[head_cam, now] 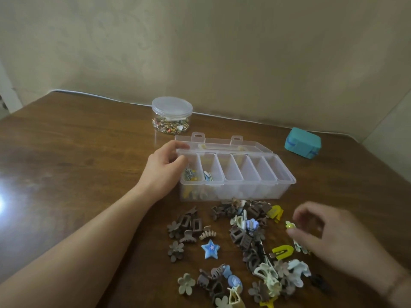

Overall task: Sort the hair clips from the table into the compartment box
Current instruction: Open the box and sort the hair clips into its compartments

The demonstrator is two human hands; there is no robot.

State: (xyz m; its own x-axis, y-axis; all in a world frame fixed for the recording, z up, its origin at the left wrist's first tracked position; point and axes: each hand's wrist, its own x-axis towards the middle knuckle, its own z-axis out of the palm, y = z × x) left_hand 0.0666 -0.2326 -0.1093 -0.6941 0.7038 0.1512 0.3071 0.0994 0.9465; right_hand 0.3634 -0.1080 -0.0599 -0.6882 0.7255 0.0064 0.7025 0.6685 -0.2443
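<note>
Scattered hair clips cover the near table. Right hand hovers above them, its fingers pinching a small yellow clip. Left hand curls its fingers on the open compartment box at its leftmost end, above a compartment holding clips.

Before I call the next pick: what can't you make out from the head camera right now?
- Left hand covers the far end of the compartment box's leftmost cell; whether it holds a clip there is hidden.
- Right hand is motion-blurred; the small yellow clip at its fingertips has no readable shape.
- Clips at the bottom edge are cut off by the frame.
- Round jar: contents too small to identify.
</note>
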